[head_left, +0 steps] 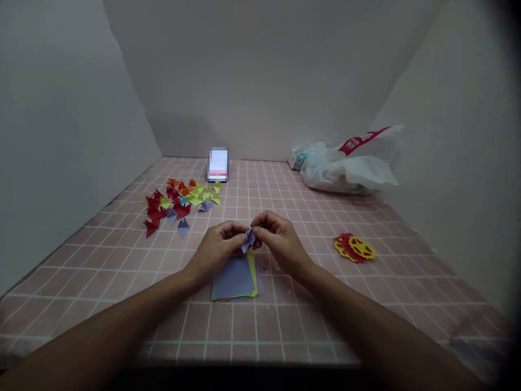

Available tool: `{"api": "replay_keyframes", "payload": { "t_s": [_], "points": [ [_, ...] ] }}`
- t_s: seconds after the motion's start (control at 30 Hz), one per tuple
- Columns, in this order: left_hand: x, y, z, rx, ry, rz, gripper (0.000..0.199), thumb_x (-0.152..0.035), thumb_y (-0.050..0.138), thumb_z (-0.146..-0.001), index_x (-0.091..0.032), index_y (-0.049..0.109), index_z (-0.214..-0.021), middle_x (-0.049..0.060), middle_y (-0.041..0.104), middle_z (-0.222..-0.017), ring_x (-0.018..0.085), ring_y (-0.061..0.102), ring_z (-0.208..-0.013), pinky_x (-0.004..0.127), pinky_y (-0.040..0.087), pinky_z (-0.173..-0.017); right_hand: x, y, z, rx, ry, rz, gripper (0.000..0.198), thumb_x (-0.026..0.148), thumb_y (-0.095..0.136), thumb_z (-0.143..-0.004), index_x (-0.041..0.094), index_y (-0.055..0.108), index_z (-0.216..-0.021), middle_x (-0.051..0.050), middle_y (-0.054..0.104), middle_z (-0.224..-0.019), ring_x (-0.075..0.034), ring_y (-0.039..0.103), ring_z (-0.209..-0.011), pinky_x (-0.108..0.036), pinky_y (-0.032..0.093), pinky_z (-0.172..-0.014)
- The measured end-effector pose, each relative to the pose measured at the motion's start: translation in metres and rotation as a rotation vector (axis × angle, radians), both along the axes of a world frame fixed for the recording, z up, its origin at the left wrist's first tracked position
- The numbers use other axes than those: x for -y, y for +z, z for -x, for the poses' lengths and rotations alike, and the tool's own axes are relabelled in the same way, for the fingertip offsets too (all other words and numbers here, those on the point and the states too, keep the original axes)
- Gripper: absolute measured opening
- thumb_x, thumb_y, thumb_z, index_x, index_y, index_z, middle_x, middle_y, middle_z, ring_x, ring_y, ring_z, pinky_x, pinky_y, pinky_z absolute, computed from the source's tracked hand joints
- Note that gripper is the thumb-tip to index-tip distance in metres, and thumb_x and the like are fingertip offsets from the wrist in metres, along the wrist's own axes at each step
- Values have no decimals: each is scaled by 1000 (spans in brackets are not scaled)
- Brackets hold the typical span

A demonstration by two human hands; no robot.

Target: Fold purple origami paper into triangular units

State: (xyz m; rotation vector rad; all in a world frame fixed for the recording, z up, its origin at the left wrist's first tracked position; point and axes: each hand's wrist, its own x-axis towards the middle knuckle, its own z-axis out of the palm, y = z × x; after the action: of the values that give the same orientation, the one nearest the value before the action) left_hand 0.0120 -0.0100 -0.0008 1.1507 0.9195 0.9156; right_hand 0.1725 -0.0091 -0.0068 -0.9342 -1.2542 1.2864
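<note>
Between my two hands is a small folded piece of purple origami paper (247,242), held above the table. My left hand (223,241) pinches it from the left with thumb and fingers. From the right, my right hand (279,236) grips its upper edge between thumb and forefinger. Just below lies a stack of square origami paper (234,279), purple on top with yellow and other edges showing. To the left, several folded paper pieces (181,203) in red, orange, yellow, purple and teal are grouped together.
A phone with a lit screen (217,164) stands at the back. At the back right, a white plastic bag (345,168) lies beside a tissue box (296,158). Red and yellow cut-out discs (355,248) rest on the right of the pink checked tablecloth (309,326). Pale walls enclose the table.
</note>
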Motion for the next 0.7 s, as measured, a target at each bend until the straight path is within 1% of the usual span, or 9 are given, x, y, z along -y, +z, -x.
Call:
{"api": "replay_keyframes", "payload": {
  "t_s": [0.13, 0.37, 0.7],
  "points": [
    [0, -1, 1, 0, -18, -15, 21, -30, 75, -74, -15, 69, -87, 3, 73, -79, 14, 65, -73, 25, 48, -68, 0, 1, 0, -10, 3, 8, 8, 20, 67, -73, 18, 60, -77, 5, 60, -64, -9, 58, -51, -24, 47, -51],
    [0, 0, 0, -11, -11, -26, 16, -28, 73, -75, -15, 68, -83, 3, 73, -78, 13, 64, -71, 25, 48, -68, -1, -1, -1, -5, 29, 11, 9, 21, 67, -74, 18, 60, -78, 5, 60, -65, -9, 58, -52, -24, 47, -52],
    [1, 1, 0, -32, 50, -30, 16, -28, 73, -73, -15, 66, -79, 2, 70, -74, 14, 64, -67, 27, 50, -67, 0, -2, -3, 57, 86, -5, 13, 28, 68, -80, 18, 59, -81, 4, 60, -69, -10, 60, -56, -25, 50, -56]
  ]
}}
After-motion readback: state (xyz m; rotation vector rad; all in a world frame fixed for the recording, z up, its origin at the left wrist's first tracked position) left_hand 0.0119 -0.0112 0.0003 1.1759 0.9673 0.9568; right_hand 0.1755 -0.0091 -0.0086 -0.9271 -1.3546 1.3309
